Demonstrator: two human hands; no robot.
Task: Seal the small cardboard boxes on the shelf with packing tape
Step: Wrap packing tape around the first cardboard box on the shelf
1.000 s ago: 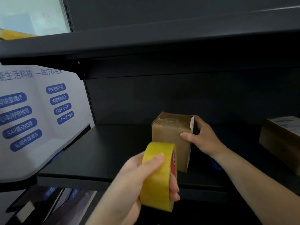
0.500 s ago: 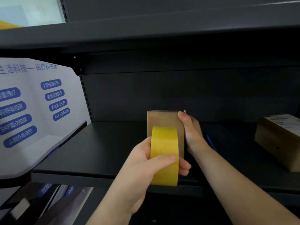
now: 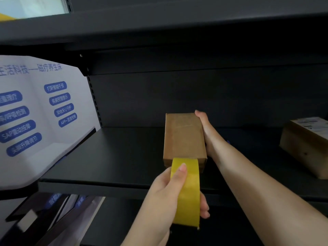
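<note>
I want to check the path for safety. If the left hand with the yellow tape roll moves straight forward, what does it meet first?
Most likely the small cardboard box. The tape roll in the left hand sits at the box's near edge, which the right hand steadies. Whether they already touch is unclear.

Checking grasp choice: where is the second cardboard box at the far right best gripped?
Judging by its pose, grip the second box across its long sides, coming from the open shelf front; its labelled top faces up and nothing touches it.
</note>
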